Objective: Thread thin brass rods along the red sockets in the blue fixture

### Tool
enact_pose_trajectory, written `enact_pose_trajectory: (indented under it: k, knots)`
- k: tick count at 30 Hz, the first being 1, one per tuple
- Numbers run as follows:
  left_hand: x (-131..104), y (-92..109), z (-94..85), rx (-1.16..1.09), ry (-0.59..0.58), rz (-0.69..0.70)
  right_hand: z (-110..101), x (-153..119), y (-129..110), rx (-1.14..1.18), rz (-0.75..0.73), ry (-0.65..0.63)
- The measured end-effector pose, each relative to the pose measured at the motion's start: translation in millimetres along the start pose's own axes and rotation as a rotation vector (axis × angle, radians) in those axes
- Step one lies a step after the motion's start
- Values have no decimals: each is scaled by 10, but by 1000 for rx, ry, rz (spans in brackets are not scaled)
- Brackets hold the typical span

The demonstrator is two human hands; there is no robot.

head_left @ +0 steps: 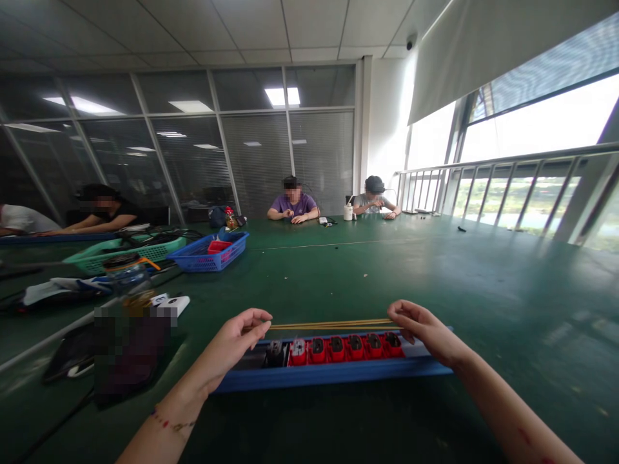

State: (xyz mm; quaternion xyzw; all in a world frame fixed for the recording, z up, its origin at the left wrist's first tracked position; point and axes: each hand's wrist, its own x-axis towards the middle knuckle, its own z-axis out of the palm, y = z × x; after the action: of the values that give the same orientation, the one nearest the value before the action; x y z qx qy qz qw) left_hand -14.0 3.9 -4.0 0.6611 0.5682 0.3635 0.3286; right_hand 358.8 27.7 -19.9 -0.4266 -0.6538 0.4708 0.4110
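Thin brass-coloured strips (pixel 333 324) stretch between my two hands, just beyond a long blue tray. My left hand (pixel 245 330) pinches their left end between thumb and fingers. At the other end, my right hand (pixel 416 323) has its fingers closed around the strips. Below them, the blue tray (pixel 333 377) lies lengthwise on the table. In it stands a row of red socket-like blocks (pixel 337 349) with dark tops. The leftmost red block (pixel 298 352) has a whitish top, and a black block (pixel 275 354) sits beside it.
On the left of the green table (pixel 338 277) stand a blue basket (pixel 210 253) holding a red box, a green basket (pixel 120 256) with dark cables, a jar (pixel 126 274) and a white device (pixel 174 307). Several people sit along the far and left sides.
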Motion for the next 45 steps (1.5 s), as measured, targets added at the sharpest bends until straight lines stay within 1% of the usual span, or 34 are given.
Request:
enact_pose_trajectory:
  k: [4, 8, 11, 14, 20, 23, 27, 32, 38, 45]
  knots:
    - [-2, -31, -26, -70, -33, -3, 23, 19, 32, -55, 14, -46]
    - [-35, 26, -23, -102, -54, -18, 40, -9, -8, -164, 47, -35]
    - [-58, 75, -12, -111, -52, -16, 39, -15, -24, -240, 14, -49]
    - [-66, 85, -10, -86, -70, -4, 25, 9, 10, -309, -9, -64]
    - [-28, -15, 2, 24, -104, -1, -14, 55, 138, -447, 9, 57]
    - [12, -95, 29, 65, -134, -22, -17, 62, 187, -483, -3, 21]
    - [47, -158, 56, 62, -135, -28, -18, 68, 231, -525, -12, -22]
    - [36, -142, 53, 36, -158, -28, -24, 63, 227, -544, -3, -43]
    - [50, -140, 52, 13, -189, -33, -25, 26, 165, -548, 61, -59]
    - [47, -153, 56, -3, -184, -13, -112, -6, 150, -595, 109, -75]
